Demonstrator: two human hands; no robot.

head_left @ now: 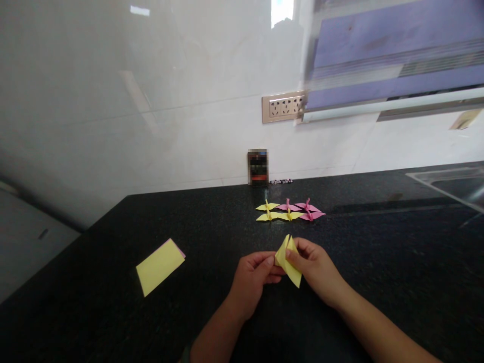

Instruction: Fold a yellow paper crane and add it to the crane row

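Pinching a partly folded yellow sheet (pixel 282 253) above the dark surface (pixel 212 227), the left grip (pixel 254 280) and right grip (pixel 317 269) seem midway through it, six paper cranes (pixel 290 216) finished beyond, a paper stack (pixel 161 267) off left apparently unstarted.

No text, label, brand or number can be read; below and slightly left of the wall socket panel (pixel 283 107), 1 dark box (pixel 258 168) has a pixelated front.

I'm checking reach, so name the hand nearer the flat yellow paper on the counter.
Left. The left hand is to the right of the flat yellow paper; the right hand is farther right.
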